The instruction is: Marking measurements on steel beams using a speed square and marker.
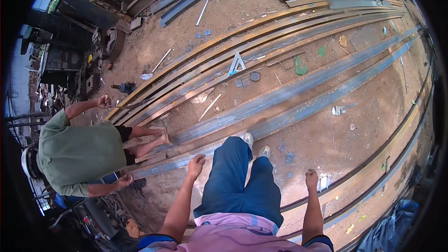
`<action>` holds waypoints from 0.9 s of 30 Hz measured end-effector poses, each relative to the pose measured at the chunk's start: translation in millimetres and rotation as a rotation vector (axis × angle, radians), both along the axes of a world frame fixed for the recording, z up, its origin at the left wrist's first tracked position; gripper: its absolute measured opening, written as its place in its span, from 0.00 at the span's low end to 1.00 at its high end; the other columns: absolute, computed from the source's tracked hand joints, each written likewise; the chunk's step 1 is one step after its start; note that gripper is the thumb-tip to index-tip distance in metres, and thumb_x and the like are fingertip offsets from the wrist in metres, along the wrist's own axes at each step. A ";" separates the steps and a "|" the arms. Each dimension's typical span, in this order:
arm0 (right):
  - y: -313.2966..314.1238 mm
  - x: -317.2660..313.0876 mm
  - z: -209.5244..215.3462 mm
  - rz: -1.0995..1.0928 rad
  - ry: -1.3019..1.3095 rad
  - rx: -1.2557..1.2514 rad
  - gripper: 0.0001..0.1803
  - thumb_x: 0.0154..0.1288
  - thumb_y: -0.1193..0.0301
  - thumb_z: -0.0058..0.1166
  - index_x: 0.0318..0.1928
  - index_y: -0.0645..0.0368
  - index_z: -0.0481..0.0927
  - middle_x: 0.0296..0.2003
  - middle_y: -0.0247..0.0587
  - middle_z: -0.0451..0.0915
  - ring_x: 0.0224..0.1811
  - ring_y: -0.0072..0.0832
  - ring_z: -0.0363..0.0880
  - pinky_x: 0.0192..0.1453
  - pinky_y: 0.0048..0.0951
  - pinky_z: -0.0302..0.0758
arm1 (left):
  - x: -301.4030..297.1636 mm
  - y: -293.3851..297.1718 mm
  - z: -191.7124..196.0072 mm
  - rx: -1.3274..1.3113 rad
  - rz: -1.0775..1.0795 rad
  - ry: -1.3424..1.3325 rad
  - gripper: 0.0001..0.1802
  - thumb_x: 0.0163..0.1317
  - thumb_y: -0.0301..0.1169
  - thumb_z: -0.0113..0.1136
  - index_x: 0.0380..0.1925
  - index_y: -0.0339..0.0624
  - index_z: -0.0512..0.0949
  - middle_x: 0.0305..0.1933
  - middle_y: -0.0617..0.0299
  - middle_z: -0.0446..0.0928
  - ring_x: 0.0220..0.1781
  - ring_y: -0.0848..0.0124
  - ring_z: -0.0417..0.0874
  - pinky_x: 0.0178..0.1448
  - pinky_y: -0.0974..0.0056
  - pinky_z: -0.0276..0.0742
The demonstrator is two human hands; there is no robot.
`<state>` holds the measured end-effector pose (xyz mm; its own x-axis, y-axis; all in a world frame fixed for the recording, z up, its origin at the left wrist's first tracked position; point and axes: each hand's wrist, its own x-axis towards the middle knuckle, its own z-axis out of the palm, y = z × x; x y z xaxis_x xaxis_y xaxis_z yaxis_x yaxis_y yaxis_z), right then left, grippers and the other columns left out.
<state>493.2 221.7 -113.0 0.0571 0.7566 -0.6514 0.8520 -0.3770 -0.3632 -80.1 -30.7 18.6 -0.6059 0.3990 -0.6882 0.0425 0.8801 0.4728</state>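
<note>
My left hand [196, 165] hangs beside my left thigh, its fingers curled in, and nothing shows in it. It is nearest to a long bluish steel beam [298, 113] on the ground, which passes by my feet. On my other side, my right hand [311, 177] is held in a loose fist with no object visible in it, close to a small pale rectangular frame [323, 183]. A second long steel beam [261, 102] lies roughly parallel beyond the first. On the dirt to the right rests a silver wrench-like tool [344, 108].
At left a co-worker in a green shirt [84, 151] bends over the beam ends. Several rusty steel bars [224, 46] stretch across behind, with a triangular frame [236, 63] on them. Small dark plates [255, 76] lie about. More long bars [373, 158] run at right.
</note>
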 end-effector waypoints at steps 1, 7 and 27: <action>90.2 -21.6 40.7 -0.069 0.125 0.066 0.19 0.63 0.72 0.60 0.53 0.67 0.84 0.40 0.51 0.88 0.45 0.38 0.87 0.54 0.35 0.80 | -5.5 32.5 -19.4 0.003 0.084 -0.068 0.20 0.71 0.32 0.59 0.60 0.40 0.82 0.50 0.55 0.86 0.48 0.66 0.85 0.49 0.60 0.81; 319.0 -171.8 110.0 -0.123 0.476 0.226 0.10 0.78 0.74 0.51 0.35 0.63 0.76 0.32 0.35 0.79 0.36 0.20 0.76 0.47 0.26 0.73 | -50.3 208.7 -235.1 -0.051 0.278 -0.343 0.18 0.67 0.31 0.60 0.55 0.36 0.83 0.44 0.53 0.87 0.39 0.69 0.85 0.44 0.62 0.80; 436.8 -577.8 -549.9 1.152 -0.094 0.226 0.48 0.50 0.68 0.76 0.72 0.36 0.67 0.69 0.55 0.62 0.72 0.56 0.63 0.67 0.58 0.74 | -187.4 573.3 -640.8 -0.017 -0.314 0.643 0.29 0.56 0.40 0.76 0.56 0.57 0.74 0.60 0.48 0.68 0.68 0.48 0.70 0.65 0.43 0.67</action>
<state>-84.6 658.5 -662.9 -0.6947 0.4909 -0.5258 0.6750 0.6975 -0.2406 -267.5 542.6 -622.3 -0.7521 0.6135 -0.2408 0.5606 0.7876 0.2558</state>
